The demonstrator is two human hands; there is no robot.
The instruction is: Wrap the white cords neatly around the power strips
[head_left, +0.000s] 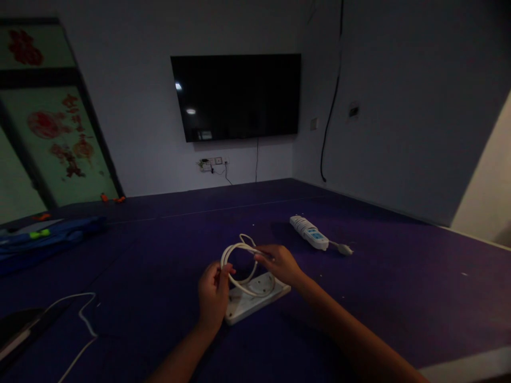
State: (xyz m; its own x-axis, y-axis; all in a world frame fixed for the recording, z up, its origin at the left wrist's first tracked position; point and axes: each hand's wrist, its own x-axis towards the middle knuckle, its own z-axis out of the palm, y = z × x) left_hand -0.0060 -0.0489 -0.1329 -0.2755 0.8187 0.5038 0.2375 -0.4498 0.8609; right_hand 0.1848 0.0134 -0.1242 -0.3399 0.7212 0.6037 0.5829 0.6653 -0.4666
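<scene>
A white cable (244, 283) is looped into a loose coil between my two hands. My left hand (213, 292) pinches the coil on its left side, thumb over the strands. On the upper right, my right hand (281, 263) grips the same cable between thumb and fingers. Just below the coil lies a white power strip (255, 303) on the purple surface, partly covered by the loops and my left hand. Farther off to the right rests another white power strip (309, 232), its cord wound around its body and its plug (344, 249) sticking out to the right.
The purple surface (167, 250) spreads toward the walls. Blue cloth (67, 236) lies at the left, and a thin white wire (85, 319) runs nearer me. A television (239, 98) hangs above wall sockets (215, 161). A black cable (332, 117) dangles on the right wall.
</scene>
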